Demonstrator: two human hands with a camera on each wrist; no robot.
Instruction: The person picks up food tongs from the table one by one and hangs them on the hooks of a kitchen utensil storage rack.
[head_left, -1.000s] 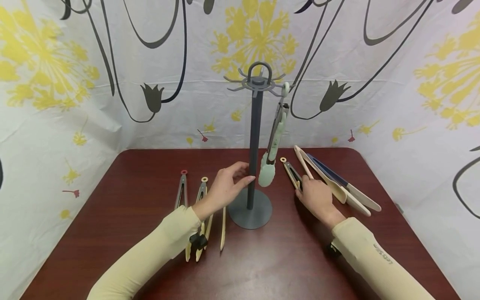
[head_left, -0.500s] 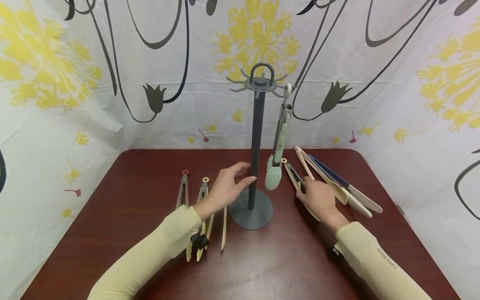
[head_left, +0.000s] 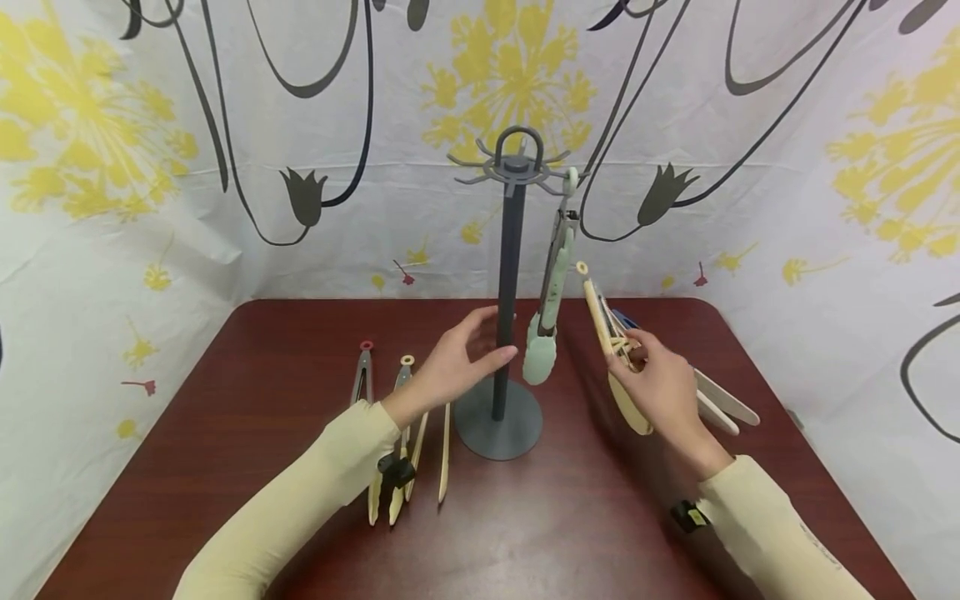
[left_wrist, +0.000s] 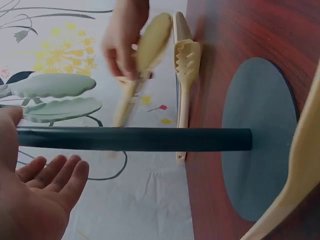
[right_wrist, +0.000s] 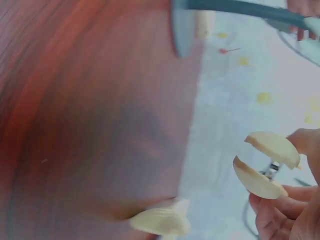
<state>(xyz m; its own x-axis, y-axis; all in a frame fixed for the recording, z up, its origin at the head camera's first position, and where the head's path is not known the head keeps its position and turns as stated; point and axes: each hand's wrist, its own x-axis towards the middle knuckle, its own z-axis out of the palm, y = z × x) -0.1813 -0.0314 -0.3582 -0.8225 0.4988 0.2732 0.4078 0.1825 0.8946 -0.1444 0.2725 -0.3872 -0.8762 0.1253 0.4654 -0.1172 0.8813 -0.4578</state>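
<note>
My right hand (head_left: pixel 660 379) grips pale yellow tongs (head_left: pixel 597 312) by the middle, lifted off the right side of the table with the ring end up and away. Their two scalloped heads (right_wrist: pixel 274 149) stand apart in the right wrist view. My left hand (head_left: pixel 442 371) is around the dark grey pole of a hook stand (head_left: pixel 507 283), thumb in front and fingers behind. Seen from the left wrist, its fingers (left_wrist: pixel 57 175) are loosely extended, with a gap to the pole. Mint green tongs (head_left: pixel 555 279) hang from a right-hand hook of the stand.
Several tongs and utensils with yellow ends (head_left: pixel 397 500) lie left of the stand, partly behind my left forearm. White-ended utensils (head_left: pixel 723 404) lie at right, beside a slotted cream spoon (left_wrist: pixel 186 65). A patterned cloth (head_left: pixel 337 267) hangs behind the table (head_left: pixel 570 508).
The right hand has raised the yellow tongs from the table, tilting the ring end upward, and shifted right. The left hand's grasp around the pole has loosened a little. The mint tongs sway slightly.
</note>
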